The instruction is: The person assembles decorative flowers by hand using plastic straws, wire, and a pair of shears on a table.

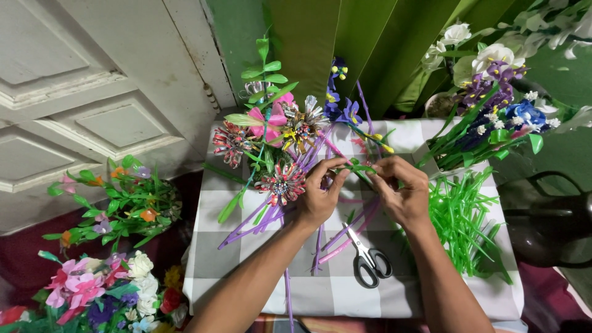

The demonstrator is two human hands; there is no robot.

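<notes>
From the head camera I see, at far left, a bunch of pink and white artificial flowers (92, 290) on the floor. On the grey-and-white checked cloth-covered counter (246, 290) lies a cluster of shiny foil flowers on purple straw stems (277, 154). My left hand (319, 194) pinches a small green leafy sprig (357, 166) between thumb and fingertips; my right hand (404, 191) pinches the same sprig from the other side. Black-handled scissors (368, 259) lie just below the hands. Further right sits a pile of green plastic strips (462, 222).
</notes>
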